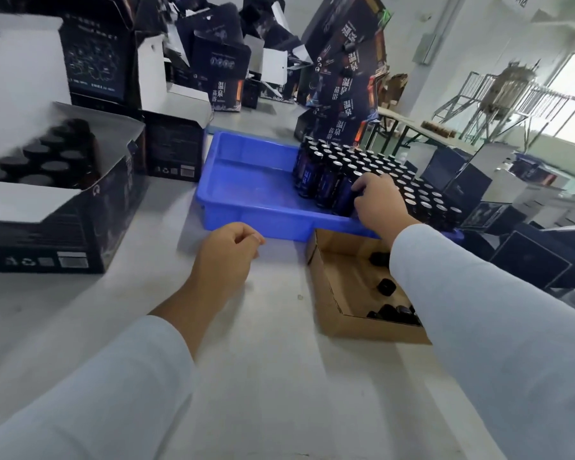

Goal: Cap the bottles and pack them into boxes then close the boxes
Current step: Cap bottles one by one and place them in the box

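We note the right hand (377,202) gripping a dark bottle (344,197) in the blue tray (246,207), at the near edge of the bottle cluster. The left hand (224,252) hovers left of it, near the tray's front wall, fingers loosely curled, holding nothing.

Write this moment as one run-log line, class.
right hand: grips bottle in blue tray | left hand: loosely curled, empty | caps: in cardboard tray | open box: holds capped bottles
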